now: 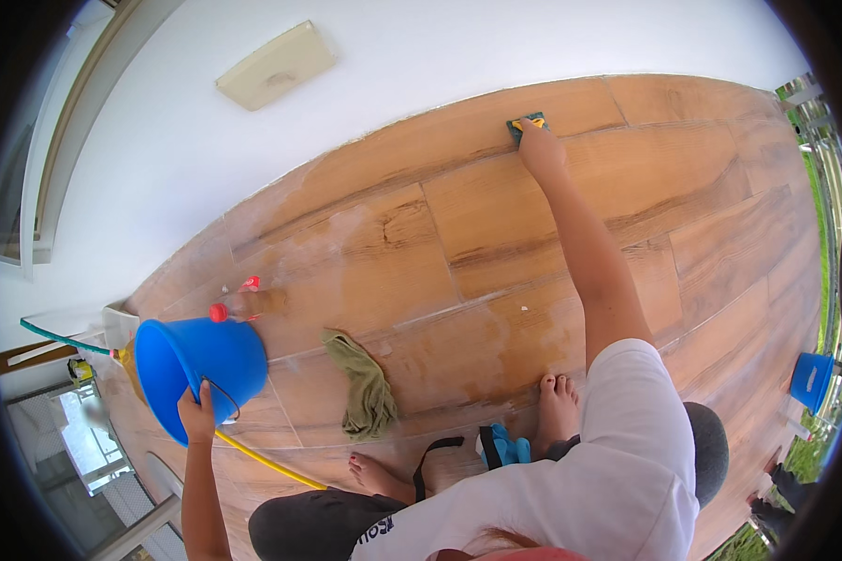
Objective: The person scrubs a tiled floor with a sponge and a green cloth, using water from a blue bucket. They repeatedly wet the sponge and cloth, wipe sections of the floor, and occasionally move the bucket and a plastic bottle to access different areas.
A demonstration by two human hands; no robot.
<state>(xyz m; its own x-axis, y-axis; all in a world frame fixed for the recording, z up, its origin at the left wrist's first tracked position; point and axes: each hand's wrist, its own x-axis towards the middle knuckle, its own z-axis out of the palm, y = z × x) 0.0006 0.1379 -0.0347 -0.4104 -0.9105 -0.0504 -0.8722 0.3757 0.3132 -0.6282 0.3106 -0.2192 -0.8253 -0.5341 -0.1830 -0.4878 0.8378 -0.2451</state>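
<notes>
My right hand (pixel 542 151) reaches far forward, pressing a dark green scrubbing pad with a yellow handle (pixel 537 120) flat on the wood-look floor tiles (pixel 505 210), close to the white wall. To the left, my left hand (pixel 198 415) grips the rim of a blue plastic bucket (pixel 242 357) by its wire handle. The bucket leans over with its mouth turned left; whatever is inside is hidden. Between the bucket and my bare feet lies a crumpled olive-green cloth (pixel 361 393). Wet patches and pale residue mark the tiles.
A clear plastic bottle with a red cap (pixel 242 303) lies beside the bucket. A yellow hose (pixel 270 460) runs by my left knee. Blue material with a black strap (pixel 509 447) rests between my feet. At far right are a second blue bucket (pixel 809 382) and another person's legs (pixel 779 501).
</notes>
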